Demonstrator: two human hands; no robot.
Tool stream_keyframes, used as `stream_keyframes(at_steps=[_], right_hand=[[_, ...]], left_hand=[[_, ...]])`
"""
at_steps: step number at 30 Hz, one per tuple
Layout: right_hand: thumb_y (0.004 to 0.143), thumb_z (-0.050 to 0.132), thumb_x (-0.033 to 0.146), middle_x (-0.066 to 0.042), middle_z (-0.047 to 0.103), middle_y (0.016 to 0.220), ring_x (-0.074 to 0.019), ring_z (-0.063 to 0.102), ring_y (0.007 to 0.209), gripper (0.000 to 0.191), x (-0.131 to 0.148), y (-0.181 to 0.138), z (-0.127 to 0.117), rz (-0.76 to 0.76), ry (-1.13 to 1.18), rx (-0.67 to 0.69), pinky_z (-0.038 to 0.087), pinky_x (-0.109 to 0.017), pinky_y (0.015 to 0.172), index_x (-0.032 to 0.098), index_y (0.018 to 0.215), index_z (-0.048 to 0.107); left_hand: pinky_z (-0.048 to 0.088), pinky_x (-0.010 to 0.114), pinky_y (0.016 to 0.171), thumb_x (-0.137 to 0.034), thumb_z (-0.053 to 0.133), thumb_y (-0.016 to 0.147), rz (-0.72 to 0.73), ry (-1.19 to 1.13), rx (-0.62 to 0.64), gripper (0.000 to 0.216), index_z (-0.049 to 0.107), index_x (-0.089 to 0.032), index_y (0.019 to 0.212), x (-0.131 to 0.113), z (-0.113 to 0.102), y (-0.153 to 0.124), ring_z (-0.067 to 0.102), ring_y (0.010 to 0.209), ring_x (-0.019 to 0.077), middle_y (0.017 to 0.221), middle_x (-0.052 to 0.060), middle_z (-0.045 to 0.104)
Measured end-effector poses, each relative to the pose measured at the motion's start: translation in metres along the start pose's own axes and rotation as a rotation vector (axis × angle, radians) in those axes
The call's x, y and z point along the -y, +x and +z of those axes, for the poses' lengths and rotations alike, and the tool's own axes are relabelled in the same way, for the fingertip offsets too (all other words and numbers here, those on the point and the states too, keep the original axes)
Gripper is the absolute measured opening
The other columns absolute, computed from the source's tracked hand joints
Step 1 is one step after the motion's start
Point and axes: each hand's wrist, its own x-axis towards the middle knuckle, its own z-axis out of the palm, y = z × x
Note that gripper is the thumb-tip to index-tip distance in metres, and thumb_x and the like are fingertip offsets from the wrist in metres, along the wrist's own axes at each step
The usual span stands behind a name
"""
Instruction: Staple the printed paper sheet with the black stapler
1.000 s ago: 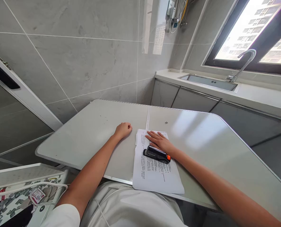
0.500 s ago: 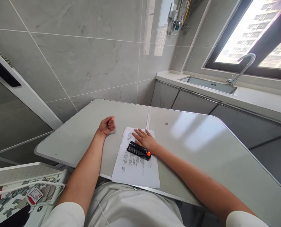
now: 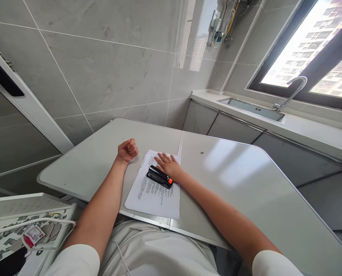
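A printed sheet of paper [image 3: 150,195] lies on the grey table [image 3: 240,180] in front of me, its near edge reaching the table's front edge. A black stapler with an orange end [image 3: 159,176] rests on the upper part of the sheet. My right hand [image 3: 168,165] lies flat on the paper just behind the stapler, fingers stretched out and touching it. My left hand [image 3: 127,150] rests on the bare table to the left of the sheet, curled into a loose fist with nothing showing in it.
A counter with a sink [image 3: 251,108] and tap [image 3: 291,92] runs along the right under a window. Tiled wall stands behind the table. A white box with cables and a red tag [image 3: 29,234] sits at lower left. Two small staples [image 3: 202,152] lie mid-table.
The paper, stapler and my right hand have shifted left toward the table's middle seam. My left fist has drawn back left and turned over. The view has tilted.
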Motion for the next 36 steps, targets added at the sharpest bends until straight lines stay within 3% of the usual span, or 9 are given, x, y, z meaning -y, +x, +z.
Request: stream_keyframes(at_steps=[8,16,18,20,23,27,30,33,36], right_hand=[[0.112,0.025,0.054,-0.005,0.021,0.175,-0.0277,0.016,0.163,0.061,0.017,0.027,0.007,0.039,-0.004,-0.002,0.014,-0.059,0.131,0.027,0.167,0.031],[0.111,0.027,0.054,-0.005,0.023,0.175,-0.0285,0.017,0.163,0.061,0.017,0.028,0.011,0.032,0.028,-0.027,0.014,-0.059,0.13,0.027,0.165,0.035],[0.109,0.036,0.052,-0.008,0.032,0.172,-0.0297,0.024,0.161,0.058,0.016,0.029,0.011,0.044,0.095,-0.095,0.019,-0.057,0.13,0.025,0.161,0.043],[0.106,0.046,0.047,-0.009,0.051,0.161,-0.0279,0.044,0.15,0.052,0.012,0.031,0.01,0.132,0.2,-0.222,0.033,-0.049,0.125,0.024,0.151,0.054],[0.104,0.044,0.036,-0.008,0.07,0.134,-0.0232,0.062,0.123,0.04,-0.01,0.031,-0.002,0.323,0.283,-0.388,0.05,-0.039,0.107,0.024,0.137,0.064],[0.092,0.053,0.023,-0.016,0.064,0.125,-0.0317,0.053,0.128,0.031,-0.073,0.012,-0.032,0.566,0.218,-0.475,0.048,-0.047,0.104,0.02,0.118,0.07],[0.077,0.073,0.021,-0.025,0.059,0.124,-0.0414,0.051,0.126,0.029,-0.124,-0.01,-0.054,0.771,0.173,-0.426,0.049,-0.053,0.094,0.014,0.106,0.071],[0.069,0.076,0.014,-0.019,0.066,0.102,-0.0363,0.059,0.112,0.015,-0.156,-0.023,-0.065,0.827,0.181,-0.32,0.051,-0.044,0.084,0.017,0.084,0.071],[0.07,0.069,0.008,-0.014,0.067,0.084,-0.0309,0.061,0.104,0.011,-0.162,-0.025,-0.061,0.805,0.19,-0.291,0.049,-0.036,0.08,0.018,0.075,0.07]], left_hand=[[0.002,0.026,0.037,-0.054,0.038,0.104,0.172,0.025,-0.041,0.062,0.017,-0.021,0.056,-0.012,-0.004,-0.005,-0.009,0.038,0.0074,0.049,-0.01,-0.009],[0.0,0.026,0.038,-0.05,0.039,0.105,0.244,0.0,-0.04,0.059,0.021,-0.021,0.058,-0.013,-0.004,-0.005,-0.008,0.039,0.008,0.049,-0.009,-0.007],[0.002,0.026,0.038,-0.049,0.041,0.104,0.213,0.012,-0.072,0.058,0.021,-0.02,0.058,-0.011,-0.002,-0.005,-0.007,0.039,0.0078,0.05,-0.009,-0.005],[0.004,0.025,0.037,-0.047,0.043,0.104,0.188,0.012,-0.096,0.057,0.022,-0.02,0.059,-0.01,0.0,-0.005,-0.004,0.038,0.0076,0.049,-0.009,-0.002],[0.007,0.024,0.037,-0.046,0.046,0.103,0.173,0.004,-0.122,0.056,0.023,-0.021,0.059,-0.009,0.002,-0.004,0.0,0.036,0.0073,0.047,-0.01,0.001],[0.008,0.023,0.037,-0.045,0.048,0.102,0.173,0.017,-0.138,0.056,0.024,-0.02,0.058,-0.008,0.003,-0.004,0.002,0.035,0.007,0.046,-0.01,0.002],[0.008,0.023,0.036,-0.043,0.047,0.102,0.156,0.023,-0.126,0.054,0.024,-0.021,0.058,-0.007,0.002,-0.002,0.002,0.034,0.0072,0.046,-0.01,0.003],[0.009,0.023,0.036,-0.04,0.047,0.102,0.14,0.01,-0.118,0.053,0.025,-0.021,0.057,-0.005,0.0,-0.001,0.006,0.032,0.0068,0.044,-0.01,0.006],[0.01,0.023,0.036,-0.038,0.049,0.101,0.147,0.002,-0.111,0.053,0.026,-0.02,0.056,-0.005,-0.001,-0.001,0.01,0.03,0.0062,0.042,-0.01,0.009]])
